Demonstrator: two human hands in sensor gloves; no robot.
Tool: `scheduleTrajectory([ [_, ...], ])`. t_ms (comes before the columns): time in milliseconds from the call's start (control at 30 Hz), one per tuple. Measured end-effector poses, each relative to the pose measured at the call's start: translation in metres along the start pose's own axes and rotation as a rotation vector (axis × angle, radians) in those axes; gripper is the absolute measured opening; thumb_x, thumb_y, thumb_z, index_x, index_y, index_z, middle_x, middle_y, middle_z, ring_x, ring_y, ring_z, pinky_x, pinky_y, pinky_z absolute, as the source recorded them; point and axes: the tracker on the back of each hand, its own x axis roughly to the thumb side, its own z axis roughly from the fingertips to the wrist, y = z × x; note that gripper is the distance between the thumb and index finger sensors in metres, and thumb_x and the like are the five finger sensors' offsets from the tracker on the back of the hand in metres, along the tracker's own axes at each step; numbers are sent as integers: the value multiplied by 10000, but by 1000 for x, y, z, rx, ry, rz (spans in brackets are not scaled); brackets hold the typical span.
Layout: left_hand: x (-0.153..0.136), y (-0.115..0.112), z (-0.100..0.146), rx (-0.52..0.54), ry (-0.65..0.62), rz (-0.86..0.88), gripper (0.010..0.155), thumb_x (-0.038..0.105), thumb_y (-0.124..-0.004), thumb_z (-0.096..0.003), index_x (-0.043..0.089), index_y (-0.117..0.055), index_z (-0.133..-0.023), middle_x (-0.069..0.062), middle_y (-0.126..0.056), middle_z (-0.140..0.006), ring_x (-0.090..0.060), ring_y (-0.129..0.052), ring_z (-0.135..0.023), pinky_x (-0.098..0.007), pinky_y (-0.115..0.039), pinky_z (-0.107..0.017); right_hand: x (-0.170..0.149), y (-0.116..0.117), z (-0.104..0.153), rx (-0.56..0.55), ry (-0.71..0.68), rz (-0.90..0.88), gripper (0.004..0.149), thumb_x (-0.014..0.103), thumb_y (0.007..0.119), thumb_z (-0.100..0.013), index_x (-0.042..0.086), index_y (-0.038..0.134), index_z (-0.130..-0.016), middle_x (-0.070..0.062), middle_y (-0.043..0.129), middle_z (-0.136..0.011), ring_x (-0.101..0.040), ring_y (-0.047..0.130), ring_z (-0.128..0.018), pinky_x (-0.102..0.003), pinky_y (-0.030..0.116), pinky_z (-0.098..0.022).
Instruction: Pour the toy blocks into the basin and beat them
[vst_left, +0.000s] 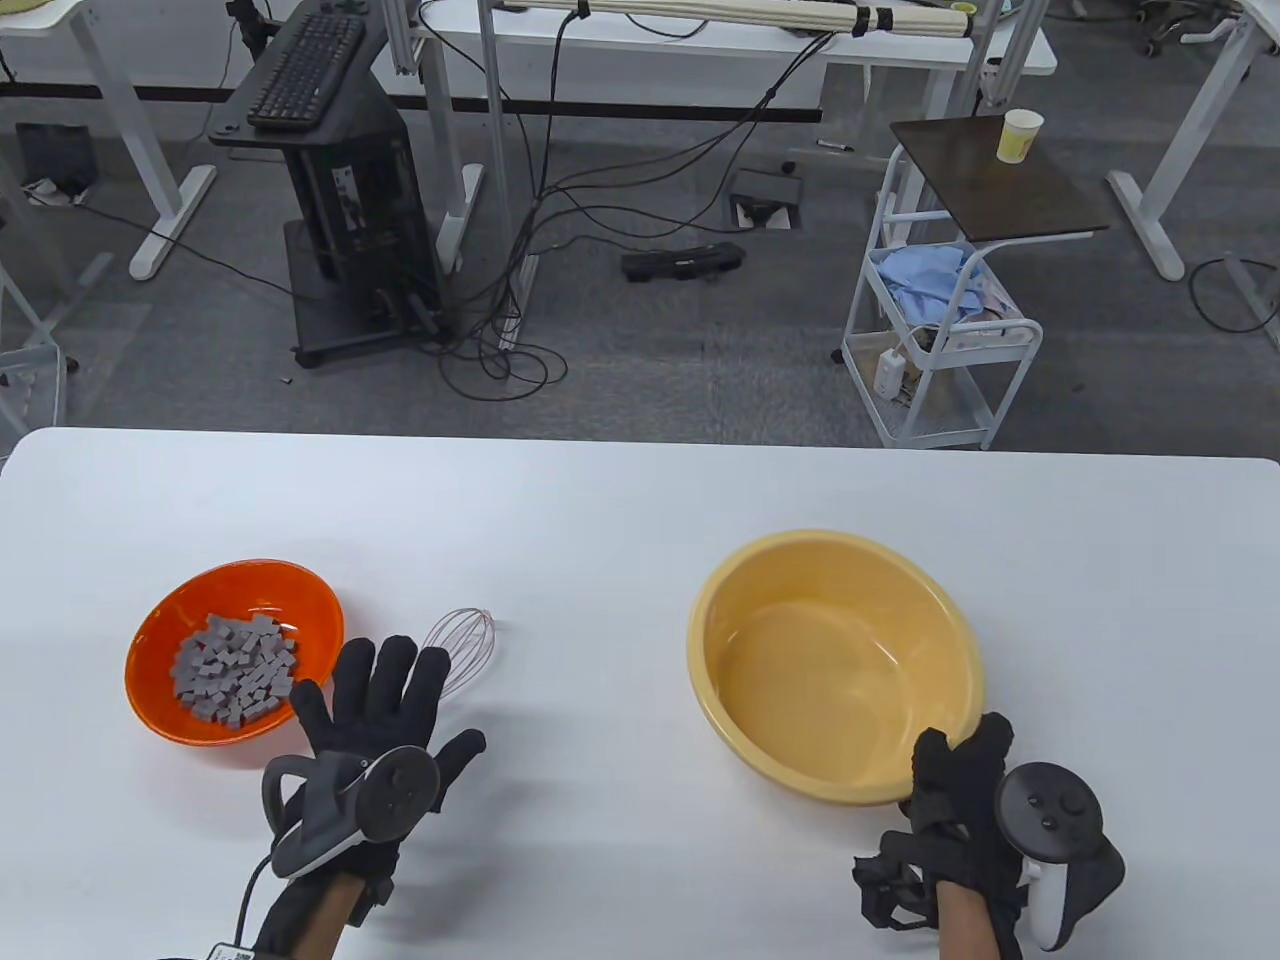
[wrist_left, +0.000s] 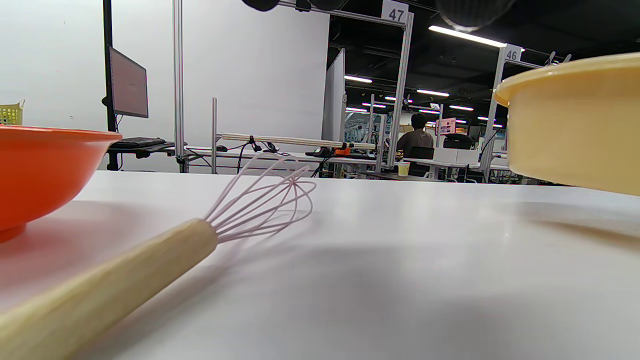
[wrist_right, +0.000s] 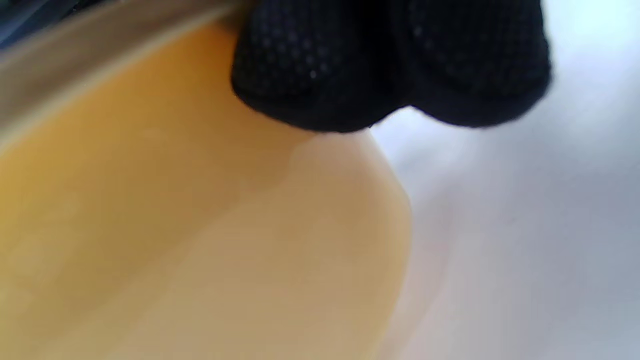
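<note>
Table view shows a white worktop with two bowls on it. On the left stands an orange bowl, glossy and round, and inside it lies a heap of small grey toy blocks, all of the same dull colour and with sharp square edges. On the right, well apart from it, stands the basin, pale yellow, wider than the orange bowl, with a thick rolled rim; nothing is in it.

Between the two lies a whisk flat on the worktop. Its thin pinkish wires point away from the person, and in the left wrist view its handle is of light wood and runs toward the camera.

The left hand is above the handle of the whisk, just beside the orange bowl, with its black gloved fingers straight and spread; it holds nothing.

The right hand is at the near rim of the basin. Its fingers lie against the rim from outside, and the right wrist view, which is blurred, shows two dark fingertips on the yellow wall. If they grip the rim or only touch it, I cannot tell.
</note>
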Motion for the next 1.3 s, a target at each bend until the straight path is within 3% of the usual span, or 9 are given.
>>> scheduleTrajectory([
  [367, -5, 1, 0, 3, 21, 8, 764, 580, -511, -671, 106, -284, -1225, -320, -265, -1279, -656, -230, -1131, -910, -242, -634, 39, 56, 26, 225, -159, 50, 691, 197, 692, -685, -237, 293, -1046, -314, 852, -632, -233, 974, -311, -411, 911, -278],
  [800, -25, 6, 0, 30, 89, 47, 747, 560, -506, -678, 97, -288, -1222, -320, -299, -1275, -638, -295, -1141, -896, -316, -664, 34, 91, 34, 390, -178, 44, 693, 201, 673, -692, -238, 271, -1046, -326, 838, -667, -259, 983, -351, -434, 911, -314],
  [1000, -43, 10, 3, 65, 152, 90, 741, 549, -518, -678, 83, -313, -1216, -309, -352, -1269, -616, -388, -1143, -867, -402, -690, 29, 89, 30, 443, -175, 21, 718, 297, 623, -728, -209, 257, -1082, -367, 772, -796, -375, 946, -456, -520, 839, -404],
  [1300, -88, 19, 14, 167, 372, 172, 719, 495, -557, -689, 41, -337, -1201, -326, -405, -1241, -593, -515, -1107, -813, -505, -697, 30, 58, 21, 260, -275, 153, 684, 393, 597, -741, -71, 326, -1165, -453, 510, -1055, -647, 696, -820, -750, 606, -609],
])
